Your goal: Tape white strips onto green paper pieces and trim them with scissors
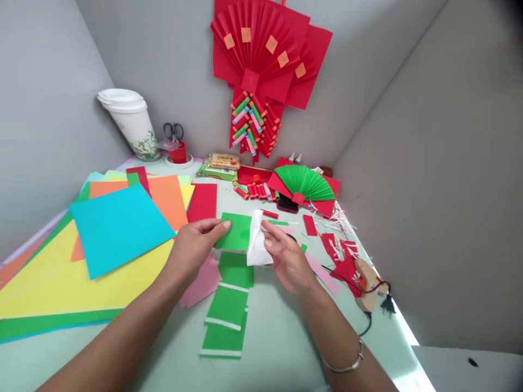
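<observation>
My left hand (200, 239) pinches a small green paper rectangle (232, 231) by its left edge, thumb on top. At the rectangle's right end my right hand (288, 256) has its fingers closed on a crumpled white tissue (256, 245), which overlaps the green edge. Below, several green paper strips (226, 305) with white bands lie overlapping on the table. A piece of pink paper (202, 283) is partly covered by my left wrist and the strips.
Coloured sheets topped by a blue one (122, 226) pile up at left. A green paper fan (304, 182), paper rolls (257, 191) and a phone (287, 203) lie behind. At right are red scraps (345, 267) and a glue gun (368, 283) with its cord. A white cup (131, 125) stands back left.
</observation>
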### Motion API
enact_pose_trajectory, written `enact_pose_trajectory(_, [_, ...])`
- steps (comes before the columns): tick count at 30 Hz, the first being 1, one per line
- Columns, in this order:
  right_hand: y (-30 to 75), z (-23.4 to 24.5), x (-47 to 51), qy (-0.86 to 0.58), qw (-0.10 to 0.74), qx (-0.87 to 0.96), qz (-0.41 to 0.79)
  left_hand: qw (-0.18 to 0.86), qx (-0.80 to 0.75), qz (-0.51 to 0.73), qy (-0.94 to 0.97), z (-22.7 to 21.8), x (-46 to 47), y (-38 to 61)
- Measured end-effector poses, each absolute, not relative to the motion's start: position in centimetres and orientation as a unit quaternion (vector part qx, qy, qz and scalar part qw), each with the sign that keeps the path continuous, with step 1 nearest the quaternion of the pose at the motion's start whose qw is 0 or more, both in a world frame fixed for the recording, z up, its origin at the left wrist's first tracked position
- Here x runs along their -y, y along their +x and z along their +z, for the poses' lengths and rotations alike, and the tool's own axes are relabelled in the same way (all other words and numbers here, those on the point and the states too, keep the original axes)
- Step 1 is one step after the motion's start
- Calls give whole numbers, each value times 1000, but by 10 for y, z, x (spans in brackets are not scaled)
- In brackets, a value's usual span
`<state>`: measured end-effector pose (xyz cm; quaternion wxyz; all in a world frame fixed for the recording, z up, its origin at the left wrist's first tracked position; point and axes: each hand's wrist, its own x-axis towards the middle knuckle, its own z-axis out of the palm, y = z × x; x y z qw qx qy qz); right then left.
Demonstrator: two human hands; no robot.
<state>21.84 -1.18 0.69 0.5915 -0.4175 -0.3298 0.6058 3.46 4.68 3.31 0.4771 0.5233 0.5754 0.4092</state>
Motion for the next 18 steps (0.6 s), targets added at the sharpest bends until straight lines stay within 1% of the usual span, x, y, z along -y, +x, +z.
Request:
enact_pose_trajectory(3, [219, 10, 13, -396, 568, 328, 643, 497, -565, 385, 535, 34, -46, 35])
enact_pose_trajectory(11, [209, -6, 10, -402, 533, 334, 666, 467, -560, 379, 570, 42, -37, 42])
enact_pose_trajectory(18, [202, -6, 12, -397, 547, 317, 665, 447, -572, 390, 567, 47, -33, 42])
